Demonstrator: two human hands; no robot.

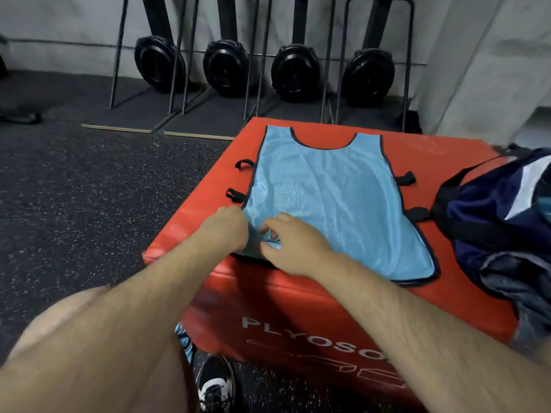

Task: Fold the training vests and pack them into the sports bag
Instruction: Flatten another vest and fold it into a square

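Observation:
A light blue mesh training vest with black trim and black side straps lies spread flat on a red plyo box, neck hole away from me. My left hand pinches the vest's near left corner at its edge. My right hand is just beside it, fingers curled and pinching the fabric near the same corner. A dark blue sports bag with a white stripe sits on the box's right side, touching the vest's right edge; something light blue shows inside it at the far right.
The box stands on a dark speckled rubber floor. Several black exercise machines with round housings and metal frames line the grey wall behind. My black and white shoe is beside the box's near face.

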